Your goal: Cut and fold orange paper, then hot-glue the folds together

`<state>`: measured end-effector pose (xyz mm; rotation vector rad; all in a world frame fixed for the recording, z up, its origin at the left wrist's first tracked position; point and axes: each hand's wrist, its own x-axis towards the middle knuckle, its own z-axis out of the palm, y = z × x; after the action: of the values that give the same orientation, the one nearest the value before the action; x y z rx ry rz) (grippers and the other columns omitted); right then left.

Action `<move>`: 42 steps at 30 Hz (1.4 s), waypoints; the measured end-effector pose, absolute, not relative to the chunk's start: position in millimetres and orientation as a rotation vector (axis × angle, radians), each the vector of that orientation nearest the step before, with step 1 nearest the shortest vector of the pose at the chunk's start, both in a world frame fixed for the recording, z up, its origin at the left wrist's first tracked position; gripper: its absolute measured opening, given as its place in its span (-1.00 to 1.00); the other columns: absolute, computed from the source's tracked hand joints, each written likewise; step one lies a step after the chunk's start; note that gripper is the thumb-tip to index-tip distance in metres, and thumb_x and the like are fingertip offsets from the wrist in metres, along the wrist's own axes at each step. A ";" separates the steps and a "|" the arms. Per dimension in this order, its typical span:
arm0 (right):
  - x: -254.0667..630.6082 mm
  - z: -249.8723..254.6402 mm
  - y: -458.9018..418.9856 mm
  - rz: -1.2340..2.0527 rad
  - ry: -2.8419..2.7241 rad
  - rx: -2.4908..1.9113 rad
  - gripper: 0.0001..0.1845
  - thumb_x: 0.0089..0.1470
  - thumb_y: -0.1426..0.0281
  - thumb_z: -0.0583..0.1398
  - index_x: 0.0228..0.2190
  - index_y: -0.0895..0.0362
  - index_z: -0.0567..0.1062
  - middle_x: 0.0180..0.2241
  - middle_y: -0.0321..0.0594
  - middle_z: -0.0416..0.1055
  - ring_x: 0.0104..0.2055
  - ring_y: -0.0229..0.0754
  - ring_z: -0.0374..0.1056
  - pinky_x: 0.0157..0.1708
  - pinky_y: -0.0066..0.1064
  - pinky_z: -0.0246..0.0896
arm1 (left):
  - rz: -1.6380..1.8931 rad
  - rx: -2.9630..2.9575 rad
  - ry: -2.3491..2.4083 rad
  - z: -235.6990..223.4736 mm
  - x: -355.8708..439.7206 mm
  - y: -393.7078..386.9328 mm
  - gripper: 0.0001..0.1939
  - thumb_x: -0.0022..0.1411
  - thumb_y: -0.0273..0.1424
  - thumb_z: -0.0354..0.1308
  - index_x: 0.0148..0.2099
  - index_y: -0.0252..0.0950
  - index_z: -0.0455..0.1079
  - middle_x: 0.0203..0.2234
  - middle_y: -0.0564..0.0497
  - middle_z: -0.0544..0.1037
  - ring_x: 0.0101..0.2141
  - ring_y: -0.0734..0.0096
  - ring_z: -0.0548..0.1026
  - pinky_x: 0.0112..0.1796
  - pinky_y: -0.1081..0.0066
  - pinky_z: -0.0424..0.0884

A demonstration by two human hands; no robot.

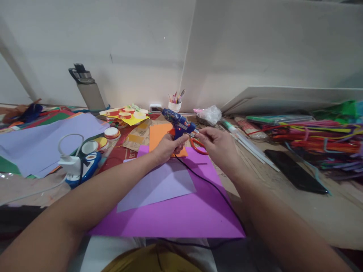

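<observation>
My left hand (pixel 168 148) is wrapped round the handle of a blue hot glue gun (pixel 177 121), whose nozzle tilts up to the left. A small red light glows on its side, and a black cord (pixel 208 182) trails down from the handle. With fingers pinched, my right hand (pixel 219 146) grips a pale glue stick (pixel 196 132) at the gun's rear end. Beneath both hands lie orange paper (pixel 159 135), a lilac sheet (pixel 155 187) and a larger purple sheet (pixel 181 223). Orange-handled scissors (pixel 198 146) lie partly hidden behind my right hand.
A blue power strip (pixel 95 166) with a white plug, tape rolls (pixel 112 133) and a bottle (pixel 90 90) stand left. Behind is a pencil cup (pixel 175 105). On the right are glue sticks (pixel 252 147), a black phone (pixel 295 172) and pipe cleaners (pixel 326 145).
</observation>
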<state>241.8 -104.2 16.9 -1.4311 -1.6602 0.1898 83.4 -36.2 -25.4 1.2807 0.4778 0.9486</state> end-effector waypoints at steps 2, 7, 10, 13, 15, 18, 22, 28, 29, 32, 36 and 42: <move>241.4 15.4 -104.5 -0.003 -1.701 -1.404 -0.82 0.15 0.35 0.17 -0.46 0.08 0.51 -0.50 -0.24 0.45 -0.44 -0.19 0.31 -0.39 -0.35 0.14 | 1.015 1.208 0.549 -25.7 86.5 -37.6 -0.45 -0.01 -0.01 0.37 -0.52 -0.29 0.16 -0.71 0.21 0.16 -0.71 0.70 0.07 -0.66 0.56 -0.05; 258.4 10.9 -102.1 -0.412 -1.699 -1.393 -0.82 0.13 0.41 0.14 -0.49 0.08 0.48 -0.41 -0.14 0.49 -0.28 -0.06 0.36 -0.24 -0.25 0.19 | 1.183 0.964 0.576 -10.5 80.1 -27.1 -0.42 -0.02 -0.05 0.39 -0.50 -0.26 0.06 -0.73 0.27 0.08 -0.73 0.74 0.00 -0.70 0.61 -0.16; 267.6 11.1 -100.2 -0.296 -1.566 -1.486 -0.85 0.10 0.36 0.18 -0.48 0.10 0.50 -0.47 -0.18 0.46 -0.38 -0.12 0.32 -0.34 -0.29 0.16 | 1.155 0.941 0.568 -2.6 75.3 -22.0 -0.43 0.00 -0.10 0.40 -0.49 -0.26 0.05 -0.71 0.26 0.10 -0.72 0.74 0.04 -0.69 0.64 -0.14; 266.2 10.3 -96.9 0.157 -1.472 -1.523 -0.76 0.12 0.26 0.16 -0.44 0.12 0.55 -0.58 -0.28 0.37 -0.55 -0.25 0.18 -0.52 -0.38 0.04 | 1.036 0.983 0.550 -4.7 78.2 -24.4 -0.46 0.02 -0.11 0.39 -0.49 -0.27 0.08 -0.71 0.25 0.09 -0.72 0.74 0.03 -0.68 0.63 -0.12; 262.6 8.2 -94.1 0.460 -1.427 -1.439 -0.70 0.13 0.20 0.14 -0.42 0.13 0.57 -0.61 -0.31 0.33 -0.60 -0.30 0.11 -0.58 -0.41 -0.02 | 0.995 1.008 0.558 -8.7 80.8 -26.6 -0.47 0.02 -0.12 0.40 -0.50 -0.28 0.10 -0.71 0.25 0.10 -0.71 0.74 0.03 -0.68 0.63 -0.13; 258.9 4.7 -90.9 0.725 -1.351 -1.289 -0.67 0.09 0.15 0.16 -0.40 0.14 0.57 -0.60 -0.32 0.32 -0.62 -0.35 0.08 -0.61 -0.45 -0.03 | 0.995 1.043 0.590 -13.1 80.9 -26.8 -0.46 0.02 -0.12 0.40 -0.51 -0.28 0.09 -0.71 0.23 0.11 -0.71 0.74 0.04 -0.68 0.61 -0.15; 255.5 3.5 -90.6 0.879 -1.276 -1.245 -0.71 0.05 0.15 0.21 -0.38 0.14 0.53 -0.58 -0.32 0.35 -0.61 -0.36 0.11 -0.60 -0.47 -0.03 | 0.984 1.075 0.577 -14.4 78.9 -25.2 -0.45 0.03 -0.13 0.40 -0.52 -0.27 0.07 -0.71 0.24 0.09 -0.71 0.74 0.02 -0.67 0.60 -0.15; 249.0 2.5 -90.9 1.020 -1.190 -1.172 -0.80 0.05 0.24 0.21 -0.32 0.10 0.44 -0.60 -0.36 0.37 -0.63 -0.36 0.11 -0.60 -0.50 -0.05 | 0.995 1.088 0.561 -14.7 79.6 -25.8 -0.47 0.03 -0.14 0.40 -0.50 -0.27 0.08 -0.71 0.24 0.10 -0.71 0.74 0.02 -0.67 0.60 -0.11; 248.7 1.6 -90.5 1.042 -1.189 -1.151 -0.79 0.05 0.23 0.22 -0.32 0.10 0.43 -0.60 -0.36 0.38 -0.62 -0.36 0.12 -0.60 -0.49 -0.04 | 0.996 1.091 0.562 -14.7 79.5 -26.1 -0.47 0.03 -0.14 0.40 -0.50 -0.27 0.08 -0.71 0.24 0.11 -0.71 0.74 0.02 -0.67 0.60 -0.11; 249.2 -0.4 -89.8 1.107 -1.170 -1.094 -0.74 0.04 0.18 0.24 -0.32 0.09 0.40 -0.56 -0.34 0.44 -0.60 -0.34 0.19 -0.56 -0.48 0.04 | 0.996 1.118 0.563 -14.9 78.5 -26.6 -0.47 0.05 -0.13 0.38 -0.51 -0.28 0.08 -0.71 0.23 0.11 -0.71 0.74 0.02 -0.68 0.60 -0.12; 249.4 1.1 -91.1 1.150 -1.109 -1.110 -0.70 0.01 0.14 0.29 -0.34 0.08 0.41 -0.50 -0.31 0.49 -0.52 -0.30 0.31 -0.46 -0.43 0.22 | 0.994 1.145 0.557 -16.2 77.7 -26.2 -0.45 0.07 -0.12 0.36 -0.53 -0.27 0.05 -0.71 0.23 0.09 -0.71 0.74 0.02 -0.69 0.60 -0.12; 251.2 1.3 -90.0 1.184 -1.028 -1.051 -0.69 -0.16 0.20 0.40 -0.41 0.11 0.50 -0.38 -0.27 0.48 -0.44 -0.31 0.34 -0.37 -0.37 0.35 | 0.984 1.132 0.554 -18.2 78.2 -26.4 -0.46 0.07 -0.13 0.36 -0.51 -0.27 0.05 -0.71 0.24 0.09 -0.71 0.73 0.02 -0.69 0.61 -0.11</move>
<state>251.2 -90.0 1.3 -1.0513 -1.0284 1.1838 78.2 -26.4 -18.2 1.1321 0.5537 0.9835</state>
